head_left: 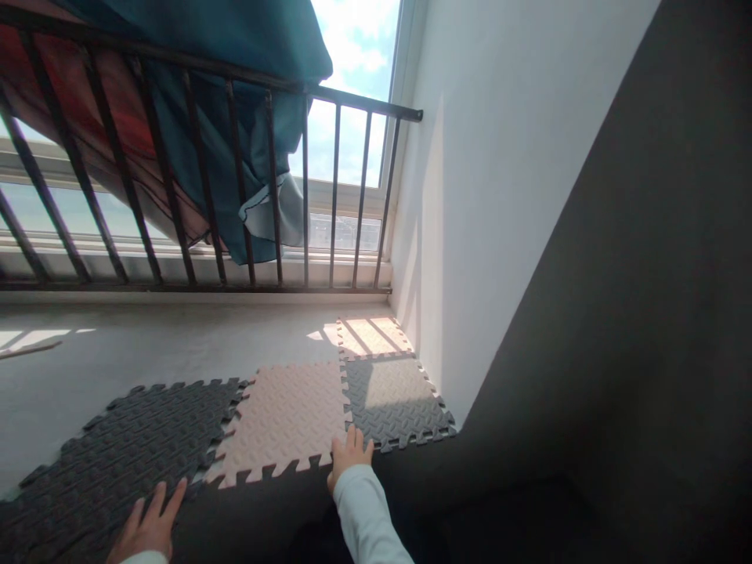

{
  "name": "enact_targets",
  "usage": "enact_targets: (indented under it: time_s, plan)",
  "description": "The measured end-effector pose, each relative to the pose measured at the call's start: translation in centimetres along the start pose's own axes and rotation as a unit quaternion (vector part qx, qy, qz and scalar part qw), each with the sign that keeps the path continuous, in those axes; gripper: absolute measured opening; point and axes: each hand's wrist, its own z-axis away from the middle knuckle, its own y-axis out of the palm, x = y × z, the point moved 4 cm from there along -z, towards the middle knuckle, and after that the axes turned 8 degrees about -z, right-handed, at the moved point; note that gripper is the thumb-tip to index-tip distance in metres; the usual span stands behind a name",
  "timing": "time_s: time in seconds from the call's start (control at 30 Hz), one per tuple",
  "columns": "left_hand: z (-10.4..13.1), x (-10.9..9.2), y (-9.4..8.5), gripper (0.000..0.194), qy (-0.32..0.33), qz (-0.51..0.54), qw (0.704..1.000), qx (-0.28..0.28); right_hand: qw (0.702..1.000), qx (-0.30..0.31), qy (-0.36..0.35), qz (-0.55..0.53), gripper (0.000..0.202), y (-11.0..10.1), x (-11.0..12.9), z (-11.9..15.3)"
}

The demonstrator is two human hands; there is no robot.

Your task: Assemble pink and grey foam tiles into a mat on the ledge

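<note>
- Several textured mat tiles with toothed edges lie flat on the pale ledge (188, 337).
- Dark tile (146, 439): at the left, bordering the pink tile (287, 415); small pale gaps show among the teeth between them.
- Grey tile (393, 399): right of the pink tile, alongside the wall (499, 157).
- Sunlit tile (376, 335): behind the grey tile, crossed by bar shadows.
- Left hand (146, 526): over the dark tile's front edge; fingers spread, grasp not evident.
- Right hand (351, 456): at the front edge where pink and grey tiles meet; fingers extended, slightly parted. Fingertip pressure cannot be determined; the area below is dark.
- Railing (352, 99): beyond the ledge, with teal cloth (218, 157) hanging behind its bars.
</note>
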Motion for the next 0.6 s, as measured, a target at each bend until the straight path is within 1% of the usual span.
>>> enact_targets:
  time_s: [0.1, 0.2, 0.43, 0.5, 0.6]
  plan:
    - [0.0, 0.0, -0.2, 0.067, -0.010, 0.005, 1.000, 0.010, 0.999, 0.003, -0.022, 0.026, 0.070, 0.8, 0.6, -0.5]
    - [0.2, -0.1, -0.5, 0.067, -0.020, 0.004, 1.000, 0.018, 0.999, 0.021, -0.019, 0.040, 0.072, 1.2, 0.9, -0.7]
    - [0.7, -0.1, -1.9, 0.065, -0.018, 0.012, 0.999, 0.023, 0.998, 0.052, -0.029, 0.029, 0.077, 1.0, 0.7, -0.8]
    - [0.8, 0.2, -2.1, 0.067, -0.013, 0.019, 0.999, 0.026, 0.998, 0.046, -0.028, 0.031, 0.076, 1.0, 0.7, -0.9]
    - [0.7, 0.8, -2.2, 0.065, 0.013, 0.037, 0.999, 0.030, 0.998, 0.045, -0.026, 0.035, 0.075, 1.1, 0.6, -0.9]
